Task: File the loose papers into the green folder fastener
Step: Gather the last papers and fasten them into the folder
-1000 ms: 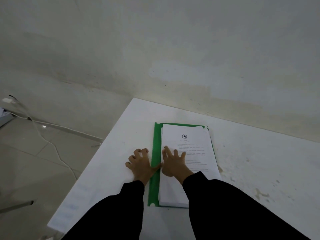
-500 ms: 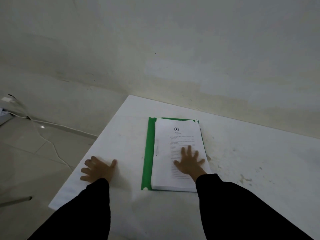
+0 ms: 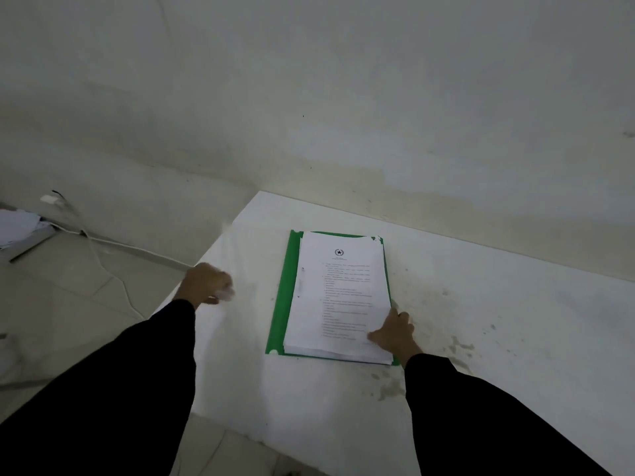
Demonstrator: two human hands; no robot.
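The green folder lies open on the white table, and the stack of printed papers sits on it. The thin fastener shows along the stack's left margin. My right hand holds the stack's lower right edge, thumb on the top sheet and fingers bent down beside it. My left hand is blurred at the table's left edge. Its fingers curl round a pale edge that looks like the folder's clear cover, which is spread out to the left.
The table stands in a corner, with the wall just behind it. Its left edge drops to a tiled floor, where a white cable and some papers lie. Stains mark the tabletop on the right.
My right hand slid from the middle of the top sheet to the stack's lower right edge. My left hand rose from lying flat on the table and curled its fingers.
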